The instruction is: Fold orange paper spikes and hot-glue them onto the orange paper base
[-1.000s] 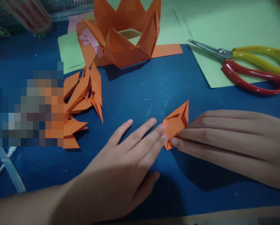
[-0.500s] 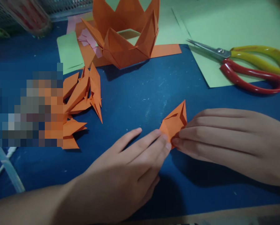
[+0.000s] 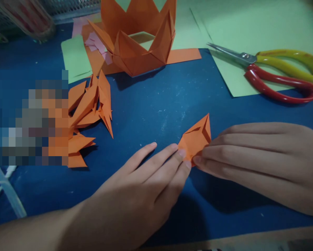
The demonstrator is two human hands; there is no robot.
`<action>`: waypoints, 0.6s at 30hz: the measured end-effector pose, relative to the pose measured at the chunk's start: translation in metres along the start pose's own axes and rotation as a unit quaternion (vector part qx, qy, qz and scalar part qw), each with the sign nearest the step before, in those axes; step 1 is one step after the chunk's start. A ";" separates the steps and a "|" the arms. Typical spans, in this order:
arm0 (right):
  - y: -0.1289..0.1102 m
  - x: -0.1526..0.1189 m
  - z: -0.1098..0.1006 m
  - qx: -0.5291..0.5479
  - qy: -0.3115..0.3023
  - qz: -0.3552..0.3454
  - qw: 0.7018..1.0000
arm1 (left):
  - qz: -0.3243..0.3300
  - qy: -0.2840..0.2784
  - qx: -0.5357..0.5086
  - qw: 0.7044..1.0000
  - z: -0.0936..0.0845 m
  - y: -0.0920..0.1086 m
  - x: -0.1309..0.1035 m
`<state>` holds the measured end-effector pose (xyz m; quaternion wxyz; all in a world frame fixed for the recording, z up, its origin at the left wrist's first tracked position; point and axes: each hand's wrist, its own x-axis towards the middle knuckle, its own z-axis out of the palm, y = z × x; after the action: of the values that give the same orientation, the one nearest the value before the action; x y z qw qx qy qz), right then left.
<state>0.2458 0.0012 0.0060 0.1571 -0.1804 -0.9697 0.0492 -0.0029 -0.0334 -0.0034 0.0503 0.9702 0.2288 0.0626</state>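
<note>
A small folded orange paper piece (image 3: 195,139) lies at the centre right, its pointed tip turned up and away from me. My left hand (image 3: 151,184) has its fingertips pressed on the paper's lower left end, little finger stretched apart and thumb hidden. From the other side, my right hand (image 3: 258,157) pinches the lower right edge, fingers held together. Left of my hands sits a bunch of folded orange paper pieces (image 3: 90,101), partly covered by a pixelated patch. Behind stands an orange paper crown (image 3: 143,59) with tall points.
Scissors (image 3: 250,61) with one red and one yellow handle lie on light green paper (image 3: 250,24) at the back right. Green and pink scraps (image 3: 76,57) sit beside the crown. A clear container (image 3: 33,17) is at the back left. The blue tabletop (image 3: 151,104) runs beneath everything.
The whole view has shifted slightly. My right hand sits a little farther right and lower against the paper edge; my left fingers stay pressed on the paper.
</note>
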 end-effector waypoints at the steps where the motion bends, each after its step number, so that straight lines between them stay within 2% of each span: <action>1: 0.001 0.000 0.000 -0.002 0.002 -0.002 1.000 | 0.003 0.000 -0.001 1.000 0.000 0.000 0.000; 5: 0.007 0.003 0.001 0.007 -0.010 -0.005 1.000 | 0.003 -0.003 -0.019 1.000 0.000 -0.001 0.000; 12: 0.016 0.007 0.004 0.035 -0.016 0.003 0.999 | -0.044 0.002 -0.075 0.996 0.000 0.001 0.001; 18: 0.012 0.009 0.005 0.167 -0.030 0.116 0.979 | -0.042 0.000 -0.083 0.996 -0.001 -0.002 0.003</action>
<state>0.2406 0.0156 0.0020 0.1490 -0.2617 -0.9245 0.2338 -0.0008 -0.0305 -0.0019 0.1338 0.9520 0.2636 0.0789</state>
